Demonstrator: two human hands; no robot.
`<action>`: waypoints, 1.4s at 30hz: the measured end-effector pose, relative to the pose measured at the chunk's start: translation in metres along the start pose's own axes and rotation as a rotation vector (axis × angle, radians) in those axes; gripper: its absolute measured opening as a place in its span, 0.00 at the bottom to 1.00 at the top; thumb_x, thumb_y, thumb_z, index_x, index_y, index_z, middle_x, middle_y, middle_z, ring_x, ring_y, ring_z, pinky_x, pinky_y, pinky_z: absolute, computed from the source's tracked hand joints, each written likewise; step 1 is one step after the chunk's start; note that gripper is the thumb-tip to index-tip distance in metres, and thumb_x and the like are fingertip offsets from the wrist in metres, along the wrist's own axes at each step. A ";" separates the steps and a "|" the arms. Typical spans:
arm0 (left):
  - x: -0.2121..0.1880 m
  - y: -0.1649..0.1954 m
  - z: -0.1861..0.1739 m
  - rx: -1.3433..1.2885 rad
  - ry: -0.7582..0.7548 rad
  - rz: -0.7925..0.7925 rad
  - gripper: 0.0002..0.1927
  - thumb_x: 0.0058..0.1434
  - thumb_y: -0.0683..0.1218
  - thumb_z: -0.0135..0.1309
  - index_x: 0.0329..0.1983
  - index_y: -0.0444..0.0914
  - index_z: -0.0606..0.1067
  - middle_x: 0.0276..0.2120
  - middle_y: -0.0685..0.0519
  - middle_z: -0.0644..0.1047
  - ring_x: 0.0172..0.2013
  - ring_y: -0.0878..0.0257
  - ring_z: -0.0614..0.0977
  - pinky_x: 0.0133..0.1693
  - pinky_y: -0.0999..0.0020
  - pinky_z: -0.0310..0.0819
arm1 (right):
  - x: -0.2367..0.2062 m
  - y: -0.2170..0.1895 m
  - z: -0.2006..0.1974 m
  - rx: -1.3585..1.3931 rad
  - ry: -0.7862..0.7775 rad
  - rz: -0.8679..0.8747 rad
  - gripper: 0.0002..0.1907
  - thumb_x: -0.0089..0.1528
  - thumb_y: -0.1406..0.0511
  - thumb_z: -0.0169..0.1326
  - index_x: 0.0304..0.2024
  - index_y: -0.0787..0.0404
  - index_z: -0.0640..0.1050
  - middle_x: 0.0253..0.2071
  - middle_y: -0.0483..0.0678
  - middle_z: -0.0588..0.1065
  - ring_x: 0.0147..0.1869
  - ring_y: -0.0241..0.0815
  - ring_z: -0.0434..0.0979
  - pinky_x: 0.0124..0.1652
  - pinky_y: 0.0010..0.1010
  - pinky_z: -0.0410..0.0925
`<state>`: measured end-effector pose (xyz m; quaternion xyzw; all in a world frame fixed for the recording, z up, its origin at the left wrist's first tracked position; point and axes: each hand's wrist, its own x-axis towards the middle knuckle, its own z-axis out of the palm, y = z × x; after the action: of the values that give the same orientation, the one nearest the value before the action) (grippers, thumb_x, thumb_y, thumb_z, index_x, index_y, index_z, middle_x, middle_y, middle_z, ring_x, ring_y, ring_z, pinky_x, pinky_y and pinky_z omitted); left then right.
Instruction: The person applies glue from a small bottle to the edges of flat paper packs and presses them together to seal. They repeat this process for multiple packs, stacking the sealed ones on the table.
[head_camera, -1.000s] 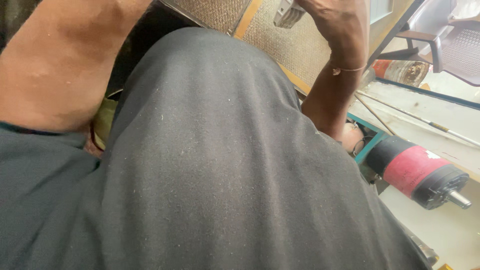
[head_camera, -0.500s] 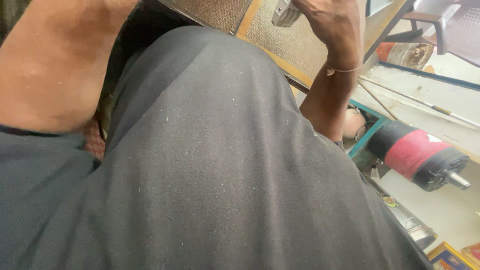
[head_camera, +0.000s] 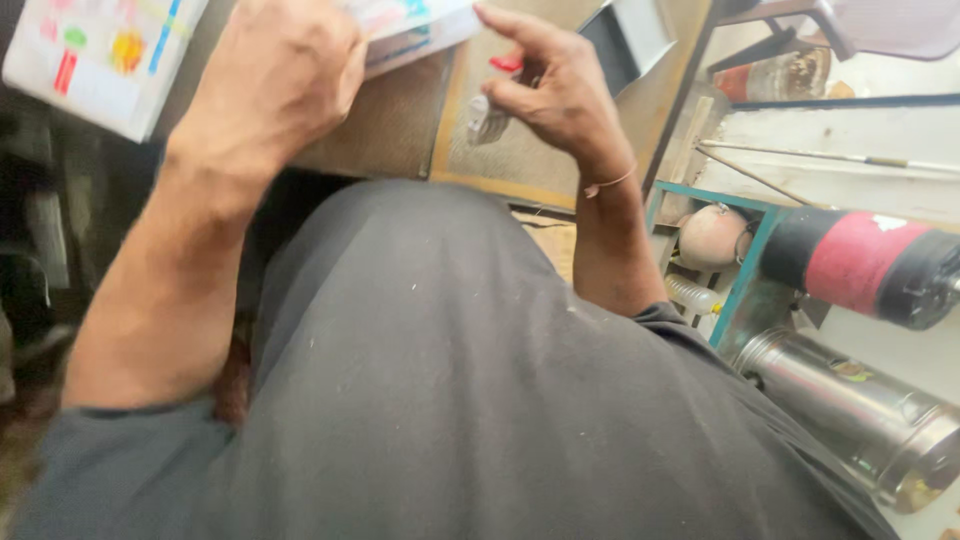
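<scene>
The left hand (head_camera: 275, 80) was now in view, clenched on a white printed carton (head_camera: 100, 55) that had not shown a second before. Right of the carton, the right hand (head_camera: 560, 95) had dropped lower, fingers curled round a small silvery object (head_camera: 488, 120), forefinger out. Further right of the carton: one red-banded black cylinder (head_camera: 865, 265), one steel flask (head_camera: 850, 410), one pale round pot (head_camera: 712, 237).

Gap between raised hands open; brown board (head_camera: 400, 120) blocks behind, shelf frame (head_camera: 745, 260) and steel cylinder (head_camera: 850, 410) crowd right.
</scene>
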<state>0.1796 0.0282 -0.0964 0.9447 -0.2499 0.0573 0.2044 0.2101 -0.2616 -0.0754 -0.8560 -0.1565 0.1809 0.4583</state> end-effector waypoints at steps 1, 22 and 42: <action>0.001 0.002 0.002 -0.085 0.021 -0.032 0.10 0.72 0.42 0.57 0.35 0.33 0.80 0.44 0.40 0.80 0.47 0.44 0.82 0.50 0.53 0.79 | -0.002 -0.001 -0.003 -0.030 -0.007 -0.007 0.30 0.61 0.71 0.63 0.66 0.58 0.75 0.35 0.41 0.74 0.34 0.26 0.71 0.36 0.22 0.70; 0.002 0.005 0.027 -0.217 0.147 -0.093 0.09 0.59 0.40 0.58 0.38 0.28 0.77 0.54 0.31 0.75 0.54 0.35 0.77 0.61 0.45 0.69 | -0.065 0.018 -0.033 0.037 0.897 0.070 0.15 0.65 0.68 0.66 0.55 0.64 0.82 0.38 0.39 0.74 0.41 0.26 0.73 0.41 0.18 0.69; -0.007 -0.011 0.006 -0.211 0.190 -0.042 0.11 0.55 0.35 0.56 0.42 0.28 0.75 0.49 0.33 0.77 0.56 0.38 0.78 0.63 0.45 0.68 | -0.065 0.035 -0.022 -0.004 1.153 -0.065 0.12 0.68 0.72 0.65 0.53 0.71 0.80 0.40 0.46 0.77 0.38 0.29 0.76 0.40 0.19 0.69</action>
<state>0.1795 0.0373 -0.1076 0.9134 -0.2141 0.1154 0.3263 0.1664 -0.3242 -0.0822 -0.8118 0.0921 -0.3294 0.4732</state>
